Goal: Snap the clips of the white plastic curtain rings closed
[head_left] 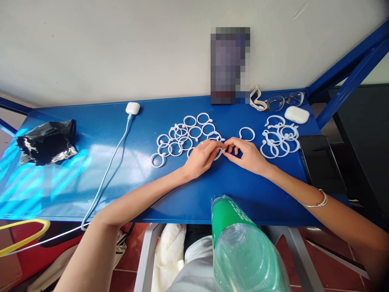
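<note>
Where a thin white plastic ring (223, 151) sits near the centre of the frame, the left hand (200, 157) and the right hand (245, 155) pinch it between nearly closed fingertips. Overlapping white rings (188, 133) spread left of it on the glossy blue counter (170, 205), with another white cluster (280, 140) at right centre. A clear plastic bottle with a green label (247, 253) fills the lower centre.

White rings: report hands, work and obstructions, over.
Left hand and right hand pinching one white ring between fingertips. Loose rings left and right on blue table. Green-labelled bottle in near foreground, clear of both hands.
</note>
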`<state>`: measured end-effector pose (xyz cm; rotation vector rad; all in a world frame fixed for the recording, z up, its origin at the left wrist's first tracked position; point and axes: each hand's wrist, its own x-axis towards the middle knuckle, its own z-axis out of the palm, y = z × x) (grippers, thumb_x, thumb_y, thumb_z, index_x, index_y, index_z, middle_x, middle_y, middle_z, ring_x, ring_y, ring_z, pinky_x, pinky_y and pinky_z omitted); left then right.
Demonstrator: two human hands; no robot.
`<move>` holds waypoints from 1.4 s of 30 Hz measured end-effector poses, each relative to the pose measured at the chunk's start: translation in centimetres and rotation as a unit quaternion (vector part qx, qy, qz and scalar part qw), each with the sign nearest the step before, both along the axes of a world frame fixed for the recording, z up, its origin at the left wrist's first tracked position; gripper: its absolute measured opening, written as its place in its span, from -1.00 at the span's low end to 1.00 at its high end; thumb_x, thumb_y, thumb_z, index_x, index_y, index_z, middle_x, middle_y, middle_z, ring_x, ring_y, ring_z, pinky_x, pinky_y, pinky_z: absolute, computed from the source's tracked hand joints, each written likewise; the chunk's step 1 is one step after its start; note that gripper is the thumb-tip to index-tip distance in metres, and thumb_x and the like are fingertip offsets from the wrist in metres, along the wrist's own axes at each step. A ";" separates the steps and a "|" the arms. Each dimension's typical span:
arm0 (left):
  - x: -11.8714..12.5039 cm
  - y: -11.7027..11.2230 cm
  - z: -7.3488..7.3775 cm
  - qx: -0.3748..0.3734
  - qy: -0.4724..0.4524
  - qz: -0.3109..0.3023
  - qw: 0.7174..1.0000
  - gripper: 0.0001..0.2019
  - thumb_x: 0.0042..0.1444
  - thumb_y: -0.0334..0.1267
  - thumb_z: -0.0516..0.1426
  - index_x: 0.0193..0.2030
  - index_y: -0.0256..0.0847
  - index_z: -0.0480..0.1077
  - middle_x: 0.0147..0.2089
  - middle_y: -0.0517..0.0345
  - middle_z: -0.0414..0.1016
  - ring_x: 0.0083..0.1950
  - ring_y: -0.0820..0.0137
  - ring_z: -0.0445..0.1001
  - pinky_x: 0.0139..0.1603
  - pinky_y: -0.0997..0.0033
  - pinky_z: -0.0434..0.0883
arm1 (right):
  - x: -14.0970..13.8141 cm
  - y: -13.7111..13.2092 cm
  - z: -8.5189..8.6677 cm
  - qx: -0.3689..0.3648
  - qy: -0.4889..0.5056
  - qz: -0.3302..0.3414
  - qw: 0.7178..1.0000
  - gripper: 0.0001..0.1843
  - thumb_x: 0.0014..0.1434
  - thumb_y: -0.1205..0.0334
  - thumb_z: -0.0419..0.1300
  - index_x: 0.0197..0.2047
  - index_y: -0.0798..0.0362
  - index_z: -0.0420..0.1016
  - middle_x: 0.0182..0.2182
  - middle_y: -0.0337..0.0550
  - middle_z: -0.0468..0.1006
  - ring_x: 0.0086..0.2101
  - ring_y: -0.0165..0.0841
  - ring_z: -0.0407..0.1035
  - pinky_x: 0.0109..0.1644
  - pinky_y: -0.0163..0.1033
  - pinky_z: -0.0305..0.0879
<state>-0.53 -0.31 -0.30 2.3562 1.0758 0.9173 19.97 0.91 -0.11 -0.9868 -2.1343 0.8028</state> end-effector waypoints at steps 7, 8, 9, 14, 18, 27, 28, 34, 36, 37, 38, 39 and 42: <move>0.1 0.0 0.1 0.023 -0.035 -0.010 0.999 -0.84 0.40 -0.35 -0.04 -0.05 -0.22 0.36 -0.20 0.08 0.52 -0.18 0.42 0.49 -0.14 0.47 0.41 | 0.0 -0.1 0.1 -0.008 0.024 -0.004 1.000 -0.97 0.29 0.27 0.18 -0.22 0.01 0.41 -0.36 -0.21 0.54 -0.46 -0.41 0.38 -0.36 -0.30 0.37; 0.1 0.0 0.1 0.025 -0.037 -0.009 0.999 -0.85 0.39 -0.34 -0.02 -0.04 -0.23 0.35 -0.21 0.09 0.51 -0.18 0.42 0.49 -0.14 0.47 0.41 | 0.0 -0.1 0.1 -0.006 0.030 -0.006 0.999 -0.96 0.30 0.25 0.17 -0.22 0.01 0.41 -0.36 -0.20 0.55 -0.45 -0.40 0.39 -0.35 -0.30 0.38; 0.1 0.0 0.2 0.026 -0.038 -0.008 0.999 -0.87 0.38 -0.32 0.01 -0.02 -0.23 0.34 -0.22 0.10 0.50 -0.18 0.42 0.48 -0.14 0.47 0.42 | 0.0 -0.1 0.1 -0.006 0.037 -0.008 0.999 -0.95 0.31 0.24 0.17 -0.21 0.01 0.41 -0.35 -0.20 0.55 -0.44 -0.40 0.40 -0.33 -0.29 0.39; 0.1 0.0 0.3 0.030 -0.035 -0.003 0.999 -0.76 0.35 -0.23 0.06 0.10 -0.23 0.28 -0.18 0.08 0.47 -0.13 0.38 0.48 -0.07 0.43 0.44 | 0.0 -0.2 0.0 -0.015 0.072 -0.035 0.997 -0.88 0.34 0.14 0.16 -0.18 -0.01 0.42 -0.32 -0.19 0.57 -0.37 -0.35 0.48 -0.29 -0.27 0.45; 0.2 0.0 0.2 0.039 -0.046 -0.002 0.998 -0.68 0.35 -0.19 0.06 0.18 -0.21 0.23 -0.04 -0.01 0.47 -0.05 0.34 0.49 0.00 0.36 0.45 | 0.1 -0.1 -0.1 -0.016 0.094 -0.063 0.993 -0.82 0.35 0.05 0.16 -0.17 -0.03 0.43 -0.27 -0.18 0.59 -0.32 -0.34 0.51 -0.22 -0.26 0.48; 0.2 0.1 -0.3 0.050 -0.042 0.016 0.998 -0.78 0.37 -0.20 0.04 0.09 -0.20 0.30 -0.03 -0.01 0.44 0.02 0.32 0.48 0.01 0.36 0.48 | 0.2 0.0 -0.2 -0.047 0.126 -0.107 0.985 -0.70 0.30 -0.10 0.18 -0.19 -0.02 0.43 -0.29 -0.16 0.57 -0.32 -0.32 0.52 -0.18 -0.20 0.51; 0.2 0.2 -0.3 0.054 -0.044 0.017 0.997 -0.79 0.37 -0.21 0.04 0.07 -0.20 0.31 -0.04 0.00 0.44 0.01 0.33 0.48 0.00 0.36 0.48 | 0.2 0.0 -0.2 -0.047 0.125 -0.106 0.985 -0.69 0.30 -0.10 0.18 -0.19 -0.02 0.43 -0.29 -0.16 0.57 -0.32 -0.32 0.52 -0.18 -0.20 0.51; 0.2 0.2 -0.2 0.065 -0.054 0.018 0.996 -0.91 0.35 -0.25 0.07 -0.08 -0.19 0.33 -0.07 0.02 0.44 0.00 0.36 0.48 0.00 0.38 0.48 | 0.2 0.0 -0.3 -0.045 0.128 -0.101 0.986 -0.73 0.32 -0.06 0.19 -0.19 -0.02 0.43 -0.28 -0.17 0.57 -0.31 -0.33 0.52 -0.17 -0.21 0.50; 0.2 0.2 -0.2 0.067 -0.052 0.022 0.996 -0.93 0.35 -0.26 0.08 -0.13 -0.19 0.32 -0.01 0.00 0.42 0.03 0.36 0.48 0.01 0.36 0.48 | 0.2 0.0 -0.3 -0.043 0.128 -0.101 0.986 -0.74 0.32 -0.04 0.19 -0.19 -0.02 0.43 -0.29 -0.18 0.57 -0.32 -0.33 0.52 -0.18 -0.21 0.50; 0.2 0.2 -0.2 0.066 -0.051 0.024 0.996 -0.94 0.35 -0.26 0.08 -0.14 -0.19 0.31 0.02 -0.02 0.41 0.05 0.35 0.48 0.02 0.36 0.49 | 0.3 0.0 -0.3 -0.043 0.128 -0.101 0.986 -0.74 0.31 -0.04 0.19 -0.20 -0.02 0.44 -0.29 -0.18 0.57 -0.32 -0.33 0.52 -0.18 -0.21 0.50; 0.2 0.2 -0.1 0.065 -0.051 0.025 0.996 -0.94 0.35 -0.26 0.09 -0.15 -0.19 0.31 0.06 -0.03 0.40 0.06 0.35 0.48 0.02 0.36 0.49 | 0.3 0.0 -0.3 -0.042 0.128 -0.101 0.986 -0.75 0.31 -0.04 0.20 -0.20 -0.02 0.44 -0.30 -0.18 0.57 -0.32 -0.33 0.52 -0.18 -0.21 0.50; 0.2 0.2 -0.1 0.063 -0.051 0.025 0.996 -0.94 0.34 -0.26 0.09 -0.15 -0.19 0.30 0.10 -0.05 0.39 0.06 0.34 0.49 0.02 0.35 0.49 | 0.2 0.0 -0.3 -0.042 0.127 -0.101 0.986 -0.75 0.31 -0.04 0.20 -0.20 -0.02 0.44 -0.30 -0.18 0.57 -0.32 -0.33 0.52 -0.18 -0.21 0.50; 0.2 0.1 -0.1 0.058 -0.052 0.024 0.997 -0.93 0.34 -0.26 0.10 -0.16 -0.20 0.30 0.20 -0.10 0.35 0.07 0.34 0.48 0.03 0.33 0.49 | 0.2 0.0 -0.2 -0.037 0.128 -0.101 0.986 -0.76 0.31 -0.02 0.20 -0.20 -0.02 0.44 -0.30 -0.18 0.57 -0.32 -0.33 0.51 -0.18 -0.21 0.49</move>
